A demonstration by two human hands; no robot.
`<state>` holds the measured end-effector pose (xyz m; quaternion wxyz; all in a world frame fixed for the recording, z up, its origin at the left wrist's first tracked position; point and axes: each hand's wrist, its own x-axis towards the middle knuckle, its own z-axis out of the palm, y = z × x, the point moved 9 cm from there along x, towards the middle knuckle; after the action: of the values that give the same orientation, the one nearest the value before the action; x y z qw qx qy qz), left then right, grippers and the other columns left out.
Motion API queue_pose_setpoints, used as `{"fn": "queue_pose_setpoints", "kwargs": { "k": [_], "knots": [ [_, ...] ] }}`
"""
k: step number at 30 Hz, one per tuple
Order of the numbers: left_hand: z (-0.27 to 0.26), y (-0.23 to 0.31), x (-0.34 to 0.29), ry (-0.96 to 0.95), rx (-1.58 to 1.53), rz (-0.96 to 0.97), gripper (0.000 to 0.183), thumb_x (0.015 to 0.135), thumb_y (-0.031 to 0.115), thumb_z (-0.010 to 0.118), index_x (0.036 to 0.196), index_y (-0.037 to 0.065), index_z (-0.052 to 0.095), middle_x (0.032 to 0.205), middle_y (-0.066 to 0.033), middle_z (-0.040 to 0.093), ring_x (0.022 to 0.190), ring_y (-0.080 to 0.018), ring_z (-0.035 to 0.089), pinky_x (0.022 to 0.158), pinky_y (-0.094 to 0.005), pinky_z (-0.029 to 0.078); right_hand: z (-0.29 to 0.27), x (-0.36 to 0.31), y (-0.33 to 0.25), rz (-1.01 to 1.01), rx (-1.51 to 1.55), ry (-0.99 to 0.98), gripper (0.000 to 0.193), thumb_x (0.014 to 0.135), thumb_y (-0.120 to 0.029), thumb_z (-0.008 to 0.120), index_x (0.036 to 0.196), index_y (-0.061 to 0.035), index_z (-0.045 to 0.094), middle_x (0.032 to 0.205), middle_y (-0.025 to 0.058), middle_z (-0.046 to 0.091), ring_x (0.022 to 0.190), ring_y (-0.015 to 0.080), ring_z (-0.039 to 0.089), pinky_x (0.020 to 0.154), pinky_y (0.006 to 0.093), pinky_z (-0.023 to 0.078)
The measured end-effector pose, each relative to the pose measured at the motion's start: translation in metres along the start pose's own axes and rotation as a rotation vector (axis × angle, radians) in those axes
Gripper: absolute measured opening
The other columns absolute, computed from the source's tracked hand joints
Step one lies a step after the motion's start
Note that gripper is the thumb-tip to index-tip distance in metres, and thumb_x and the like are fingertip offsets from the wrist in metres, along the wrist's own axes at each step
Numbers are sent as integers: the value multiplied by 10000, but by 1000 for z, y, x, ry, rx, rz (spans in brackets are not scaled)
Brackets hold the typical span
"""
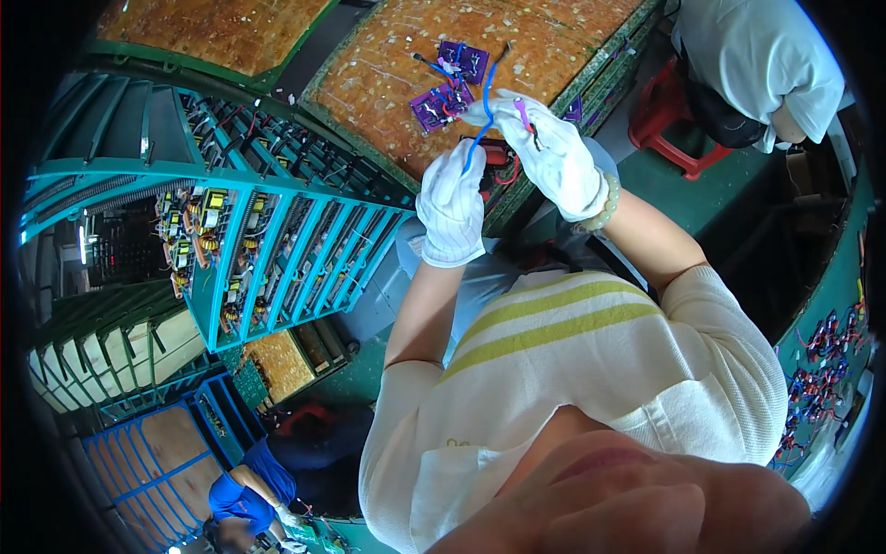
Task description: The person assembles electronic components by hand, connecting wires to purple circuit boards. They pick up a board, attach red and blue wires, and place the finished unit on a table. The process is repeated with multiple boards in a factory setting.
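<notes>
A blue wire with a dark tip rises from between the fingers of my left hand, which is closed on its lower end. My right hand, also in a white glove, is closed beside it, fingertips close to the wire; whether they touch it I cannot tell. A purple-pink lead with a dark end shows at its fingers. On the worn wooden tabletop beyond lie purple circuit boards with wires attached. Below my hands, a dark and red part with a red wire is partly hidden.
A teal rack loaded with circuit boards stands at my left. At the upper right, a person in a light shirt is near a red stool. Wired parts lie at the right edge. Another person in blue works at the lower left.
</notes>
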<state>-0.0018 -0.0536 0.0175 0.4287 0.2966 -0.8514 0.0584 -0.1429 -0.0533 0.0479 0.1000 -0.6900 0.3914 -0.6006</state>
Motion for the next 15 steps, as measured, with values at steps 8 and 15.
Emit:
{"fn": "queue_pose_setpoints", "kwargs": {
  "k": [8, 15],
  "knots": [
    [3, -1, -6, 84, -154, -178, 341, 805, -65, 568, 1119, 30, 663, 1076, -140, 662, 979, -280, 646, 892, -360, 514, 17, -4, 6, 347, 1080, -31, 430, 987, -235, 494, 1299, 60, 481, 1083, 101, 579, 978, 181, 543, 886, 272, 414],
    [51, -36, -33, -199, -833, -843, 180, 852, -70, 588, 999, -18, 678, 997, -77, 683, 956, -146, 631, 860, -277, 498, 28, -29, 45, 303, 884, -23, 224, 1006, -219, 458, 1086, -12, 491, 926, 18, 519, 834, 95, 477, 772, 229, 410]
  ]
}}
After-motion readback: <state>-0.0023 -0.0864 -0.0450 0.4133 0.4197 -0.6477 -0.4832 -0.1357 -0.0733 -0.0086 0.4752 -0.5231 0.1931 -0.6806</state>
